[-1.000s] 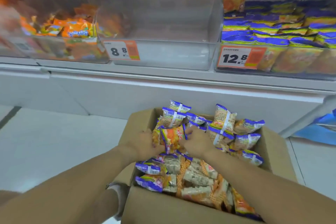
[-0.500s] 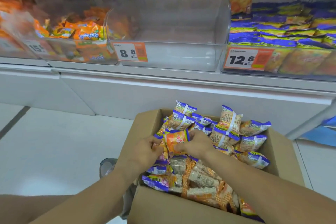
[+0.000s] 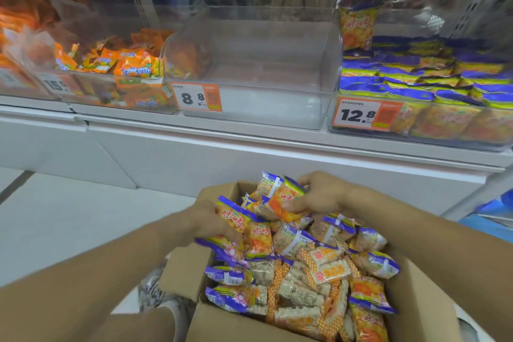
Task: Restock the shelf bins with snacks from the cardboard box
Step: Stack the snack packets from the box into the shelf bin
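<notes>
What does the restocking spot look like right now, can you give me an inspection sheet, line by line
Surface: pale tiled floor, with the cardboard box standing open on it.
Job's things: box heaped with purple-and-orange snack packs; middle bin tagged 8.8 holds nothing; right bin tagged 12.8 well filled; left bin partly filled with orange packs.
Clutter: nothing seen.
Grippers: left hand grips a few packs; right hand grips an orange pack, both over the box.
Cables: nothing seen.
Surroundings: white shelf base, another shelf above, blue thing at the right edge, a shoe beside the box.
</notes>
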`<state>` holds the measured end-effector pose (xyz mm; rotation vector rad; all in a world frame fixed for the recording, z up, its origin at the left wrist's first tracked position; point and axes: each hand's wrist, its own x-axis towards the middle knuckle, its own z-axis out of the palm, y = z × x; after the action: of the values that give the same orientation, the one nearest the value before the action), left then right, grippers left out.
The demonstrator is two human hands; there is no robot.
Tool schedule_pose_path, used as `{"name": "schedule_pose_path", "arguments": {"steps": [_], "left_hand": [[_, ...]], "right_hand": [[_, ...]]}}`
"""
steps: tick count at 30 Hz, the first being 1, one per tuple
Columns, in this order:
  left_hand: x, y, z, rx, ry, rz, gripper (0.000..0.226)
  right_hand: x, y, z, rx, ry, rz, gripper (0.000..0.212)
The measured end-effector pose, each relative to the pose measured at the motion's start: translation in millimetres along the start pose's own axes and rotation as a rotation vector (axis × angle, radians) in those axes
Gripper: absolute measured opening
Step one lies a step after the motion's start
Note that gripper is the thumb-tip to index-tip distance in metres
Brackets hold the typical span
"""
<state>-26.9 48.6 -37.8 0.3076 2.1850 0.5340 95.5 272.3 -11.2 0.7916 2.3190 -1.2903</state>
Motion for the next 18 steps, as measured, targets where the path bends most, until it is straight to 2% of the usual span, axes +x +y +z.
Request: {"name": "schedule_pose_path", "arguments": {"steps": [1,4,5,8,10,12,16,18], "left_hand": [[-7,9,-12,-0.054,-0.049,0.027,0.038],[-28,37,-42,-0.124,-0.13,0.177,0.056],[-35,46,-48,-0.151,-0.125,0.232,0.054],[-54,73,-60,-0.315,-0.164,0.376,0.028],[-61,86,-67,-0.46,-0.218,0.396,0.028],[-59,93,-74,-0.48,-0.243,0.454,0.038],[-49,107,-69,-0.532,-0.111,0.518,0.041],[-48,119,-59,-0.604,-0.071,0.532,0.04]], "right_hand": [[-3,-4,-10,0.02,-0.015,-0.006,0.056],[-21,-13,-36,0.108,-0.066,-0.047,0.039],[-29,-16,-41,0.158,-0.076,-0.065,0.043],[-52,-24,-58,0.173,-0.092,-0.119,0.062],[-62,-34,-71,0.15,-0.067,-0.138,0.071],[-69,-44,-83,0.191,0.04,-0.157,0.072],[-78,-55,-92,0.323,0.317,-0.297,0.06],[-81,-59,-93,0.469,0.385,-0.308,0.055]]}}
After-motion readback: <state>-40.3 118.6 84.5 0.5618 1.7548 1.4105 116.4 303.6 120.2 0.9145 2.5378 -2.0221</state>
